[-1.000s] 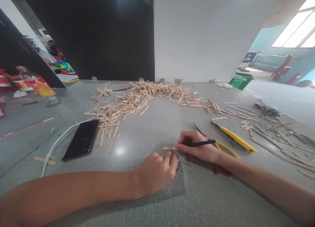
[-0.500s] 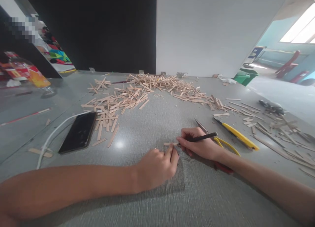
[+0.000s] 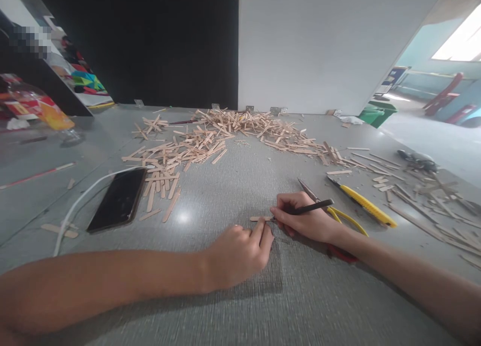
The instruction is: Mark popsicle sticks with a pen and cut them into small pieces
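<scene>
A short, round-ended wooden stick (image 3: 257,219) lies flat on the grey table. My left hand (image 3: 242,253) presses it down with the fingertips, the other fingers curled under. A slim black pen (image 3: 313,207) is pinched in my right hand (image 3: 300,218), its lower end at the stick's right part, beside my left fingertips. My fingers hide that end of the stick and most of the pen's tip. Partly under my right hand and wrist lies a pointed metal tool with yellow and red handles (image 3: 351,222). A yellow utility knife (image 3: 366,205) rests just to the right.
A heap of wooden sticks (image 3: 203,143) spreads across the back. A phone (image 3: 118,200) and white cable (image 3: 77,206) lie left, with a plastic bottle (image 3: 48,110) beyond. Wood strips (image 3: 417,206) and a dark tool (image 3: 419,160) lie right. Black and white panels (image 3: 319,50) stand behind.
The view has shifted slightly. Both hands keep nearly the same place at the wooden stick, and the pen stays in my right hand.
</scene>
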`<control>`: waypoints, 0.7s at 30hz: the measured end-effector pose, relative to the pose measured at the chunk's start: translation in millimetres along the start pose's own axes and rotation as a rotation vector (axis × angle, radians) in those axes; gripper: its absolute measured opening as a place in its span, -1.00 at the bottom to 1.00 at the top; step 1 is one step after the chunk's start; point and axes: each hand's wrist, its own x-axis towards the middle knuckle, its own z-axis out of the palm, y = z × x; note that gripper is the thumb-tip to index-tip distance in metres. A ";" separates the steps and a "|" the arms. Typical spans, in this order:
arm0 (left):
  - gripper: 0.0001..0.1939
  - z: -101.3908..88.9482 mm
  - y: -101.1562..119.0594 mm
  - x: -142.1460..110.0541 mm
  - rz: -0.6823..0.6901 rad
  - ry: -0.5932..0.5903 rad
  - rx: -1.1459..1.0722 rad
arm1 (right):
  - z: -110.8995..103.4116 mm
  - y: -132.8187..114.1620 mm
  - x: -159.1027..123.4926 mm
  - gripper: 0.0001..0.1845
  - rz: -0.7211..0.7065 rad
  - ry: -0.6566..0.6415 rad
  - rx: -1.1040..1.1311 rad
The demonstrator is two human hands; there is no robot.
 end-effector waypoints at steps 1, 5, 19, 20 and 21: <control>-0.75 -0.4 0.0 0.0 0.005 0.002 -0.001 | -0.2 -0.1 0.1 -0.60 -0.003 0.001 -0.001; -0.75 -1.7 -0.5 0.0 0.028 -0.004 -0.006 | -0.2 -0.7 0.0 -0.60 0.002 0.004 -0.001; -0.70 -3.5 -1.4 2.0 0.047 -0.029 0.012 | 0.0 3.2 0.1 -0.60 -0.002 0.001 -0.001; -0.70 -3.6 -1.6 2.2 0.047 -0.025 0.012 | 0.1 3.6 0.0 -0.60 0.001 0.002 0.007; -0.70 -3.4 -1.8 2.4 0.047 -0.024 0.013 | 0.2 3.9 -0.1 -0.60 0.002 0.001 0.015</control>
